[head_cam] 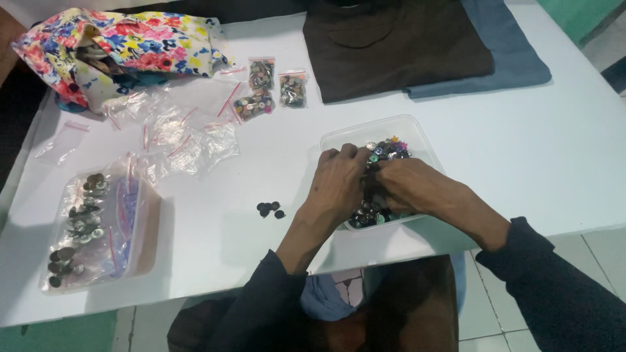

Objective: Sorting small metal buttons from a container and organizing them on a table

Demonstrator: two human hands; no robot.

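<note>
Over the clear plastic tub (pixel 339 140) of glossy mixed buttons (pixel 388 151), your left hand (pixel 339 182) and right hand (pixel 405 184) curled knuckles-up. Fingers dug into the pile; I cannot tell their grip.

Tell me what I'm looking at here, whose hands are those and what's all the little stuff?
The camera sits on a person's head and looks down at their own two hands. The left hand and right hand are digging in a clear plastic tub full of colourful buttons. It stands on a white table. A few dark buttons lie loose beside it. Farther off are small bags of buttons, empty little bags, a flowery cloth bag and folded brown cloth.
</note>
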